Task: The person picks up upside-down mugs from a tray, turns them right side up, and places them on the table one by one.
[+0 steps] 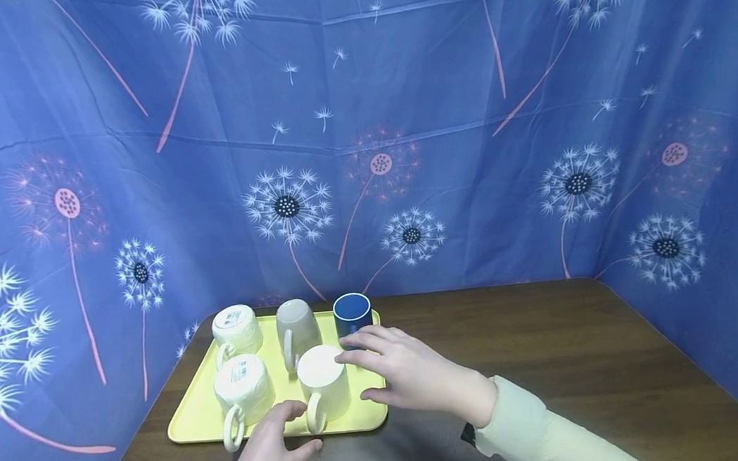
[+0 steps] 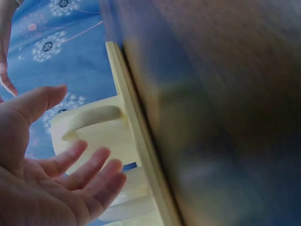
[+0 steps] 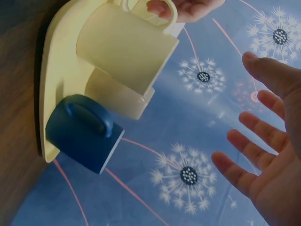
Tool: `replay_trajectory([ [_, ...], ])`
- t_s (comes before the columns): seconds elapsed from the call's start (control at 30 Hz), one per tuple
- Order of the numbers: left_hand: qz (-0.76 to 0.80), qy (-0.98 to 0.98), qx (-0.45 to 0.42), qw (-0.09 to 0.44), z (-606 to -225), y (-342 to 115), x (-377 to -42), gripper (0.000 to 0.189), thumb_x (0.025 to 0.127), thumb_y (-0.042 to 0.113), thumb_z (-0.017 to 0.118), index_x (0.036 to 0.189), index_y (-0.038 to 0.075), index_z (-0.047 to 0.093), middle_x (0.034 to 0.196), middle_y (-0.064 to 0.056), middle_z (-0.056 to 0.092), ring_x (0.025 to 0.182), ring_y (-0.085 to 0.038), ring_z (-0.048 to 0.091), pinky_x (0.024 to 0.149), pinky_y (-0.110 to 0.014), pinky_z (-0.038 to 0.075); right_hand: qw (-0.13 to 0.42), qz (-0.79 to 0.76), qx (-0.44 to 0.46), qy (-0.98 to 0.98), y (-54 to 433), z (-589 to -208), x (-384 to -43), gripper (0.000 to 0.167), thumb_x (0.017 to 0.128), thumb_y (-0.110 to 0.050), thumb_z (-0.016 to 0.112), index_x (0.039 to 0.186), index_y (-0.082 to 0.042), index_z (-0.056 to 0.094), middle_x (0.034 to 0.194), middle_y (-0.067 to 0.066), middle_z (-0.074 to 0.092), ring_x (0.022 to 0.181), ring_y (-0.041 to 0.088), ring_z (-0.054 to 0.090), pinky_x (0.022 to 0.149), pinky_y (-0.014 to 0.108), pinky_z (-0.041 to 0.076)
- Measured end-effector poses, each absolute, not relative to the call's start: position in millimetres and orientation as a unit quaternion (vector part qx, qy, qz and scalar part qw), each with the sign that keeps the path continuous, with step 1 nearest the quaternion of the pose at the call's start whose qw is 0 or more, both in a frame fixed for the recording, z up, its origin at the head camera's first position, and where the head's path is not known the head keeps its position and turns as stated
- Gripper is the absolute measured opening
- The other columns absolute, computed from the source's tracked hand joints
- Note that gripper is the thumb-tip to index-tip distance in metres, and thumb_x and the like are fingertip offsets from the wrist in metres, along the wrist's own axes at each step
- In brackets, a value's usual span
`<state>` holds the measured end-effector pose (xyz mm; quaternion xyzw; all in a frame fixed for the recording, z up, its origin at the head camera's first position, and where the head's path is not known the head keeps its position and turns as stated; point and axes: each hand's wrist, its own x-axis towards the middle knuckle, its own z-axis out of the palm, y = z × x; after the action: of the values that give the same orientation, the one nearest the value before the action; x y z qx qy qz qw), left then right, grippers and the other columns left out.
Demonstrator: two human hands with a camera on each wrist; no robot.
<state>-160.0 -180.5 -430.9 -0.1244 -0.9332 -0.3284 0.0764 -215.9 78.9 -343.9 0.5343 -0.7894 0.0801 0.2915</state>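
Observation:
My left hand (image 1: pixel 271 444) is at the tray's front edge, fingers and thumb spread, just left of an upside-down cream mug (image 1: pixel 329 391). On that mug's other side my right hand (image 1: pixel 409 372) hovers with loosely spread fingers, its fingertips overlapping the mug's edge in the head view. Between the right hand's fingers and thumb (image 3: pixel 268 77) a gap shows in the right wrist view, with nothing held. A blue mug (image 1: pixel 352 312) with a white-edged top stands behind the right hand, partly hidden by it. All the mugs sit on a yellow tray (image 1: pixel 193 417).
Two white mugs (image 1: pixel 237 327) with embossed sides stand upside down on the tray's left. A grey mug (image 1: pixel 295 323) is at the back middle, bottom up. The dark wooden table (image 1: pixel 542 361) extends right of the tray. A blue dandelion-print cloth (image 1: pixel 467 182) hangs around the back and sides.

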Motion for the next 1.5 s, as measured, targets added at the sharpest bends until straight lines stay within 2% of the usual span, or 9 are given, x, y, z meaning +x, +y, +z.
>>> replay_trajectory([
  [0.17,-0.386,-0.908,-0.163,0.021,-437,-187,-165,0.042,0.074,0.026,0.079,0.106,0.006,0.060,0.101,-0.004,0.063,0.094,-0.027,0.061,0.072,-0.031,0.052,0.286,0.078,0.557,-0.776,68,-353,-219,0.059,0.072,-0.035,0.081,0.123,-0.019,0.056,0.125,0.000,0.057,0.114,0.015,0.052,0.090,0.030,0.047],
  [0.4,-0.479,-0.860,-0.174,-0.034,-447,-186,-175,0.028,0.079,0.013,0.074,0.101,0.003,0.060,0.097,-0.007,0.064,0.087,-0.004,0.057,0.074,-0.026,0.052,0.277,0.072,0.581,-0.762,53,-368,-219,0.053,0.073,-0.030,0.080,0.121,-0.021,0.057,0.125,-0.003,0.055,0.116,0.012,0.050,0.101,0.027,0.041],
  [0.67,-0.479,-0.863,-0.161,-0.018,-451,-188,-178,0.013,0.081,0.012,0.071,0.090,0.004,0.067,0.089,-0.005,0.070,0.081,-0.003,0.062,0.071,-0.022,0.051,0.298,0.065,0.594,-0.744,38,-384,-219,0.045,0.075,-0.026,0.078,0.116,-0.020,0.060,0.121,-0.004,0.058,0.111,0.011,0.052,0.094,0.025,0.045],
  [0.9,-0.455,-0.879,-0.141,0.013,-447,-187,-178,0.007,0.077,0.011,0.074,0.081,0.007,0.071,0.078,0.001,0.071,0.075,0.000,0.059,0.067,-0.021,0.048,0.324,0.062,0.599,-0.730,30,-392,-222,0.041,0.076,-0.024,0.076,0.114,-0.020,0.062,0.119,-0.004,0.060,0.109,0.011,0.053,0.091,0.024,0.046],
  [1.17,-0.451,-0.880,-0.147,0.032,-446,-185,-179,0.004,0.074,0.007,0.074,0.076,0.006,0.070,0.072,0.000,0.069,0.070,0.004,0.053,0.063,-0.020,0.045,0.299,0.070,0.587,-0.749,30,-395,-221,0.040,0.079,-0.024,0.074,0.117,-0.021,0.061,0.119,-0.006,0.059,0.110,0.009,0.052,0.092,0.023,0.045],
  [1.5,-0.423,-0.888,-0.167,0.068,-440,-184,-177,0.006,0.075,0.010,0.072,0.076,0.013,0.067,0.075,0.005,0.070,0.074,0.003,0.056,0.066,-0.022,0.048,0.281,0.081,0.584,-0.757,30,-388,-220,0.041,0.079,-0.021,0.075,0.118,-0.020,0.061,0.118,-0.006,0.059,0.111,0.008,0.052,0.096,0.022,0.043],
])
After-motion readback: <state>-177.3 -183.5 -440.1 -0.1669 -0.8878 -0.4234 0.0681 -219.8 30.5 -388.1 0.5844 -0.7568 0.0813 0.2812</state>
